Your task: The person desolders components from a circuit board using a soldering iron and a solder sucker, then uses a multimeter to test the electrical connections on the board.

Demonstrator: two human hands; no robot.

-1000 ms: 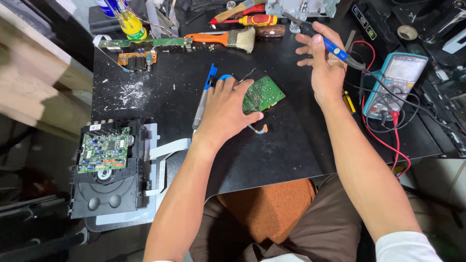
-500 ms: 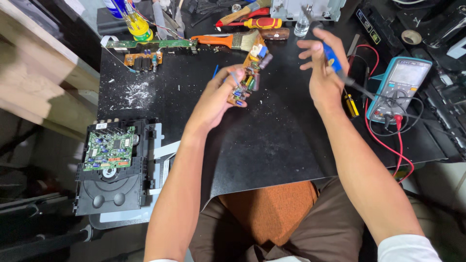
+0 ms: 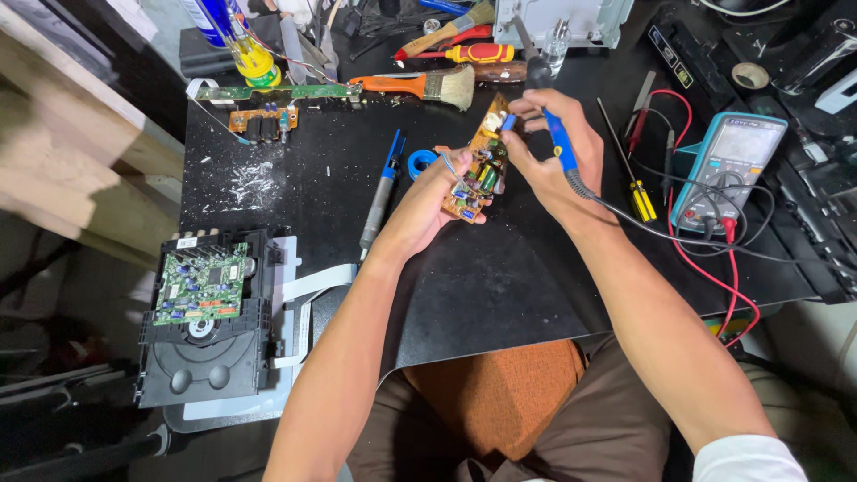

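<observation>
My left hand (image 3: 427, 203) holds a small tan circuit board (image 3: 478, 171), tilted up above the black mat (image 3: 464, 286), with its coloured parts facing me. My right hand (image 3: 552, 159) grips a blue-handled soldering iron (image 3: 555, 134), and its fingers also touch the board's top end. The iron's black cord (image 3: 643, 223) trails off to the right. Both hands meet over the mat's middle.
A blue tool (image 3: 382, 192) and a blue roll (image 3: 418, 163) lie left of the hands. A brush (image 3: 420, 86), screwdrivers (image 3: 478, 54) and small boards (image 3: 263, 120) line the back. A multimeter (image 3: 728, 170) with red and black leads sits right. An opened disc drive (image 3: 203, 312) rests at front left.
The left hand picked the board up off the mat and turned it over. The right hand came down and closed in on the board's top end, still holding the iron.
</observation>
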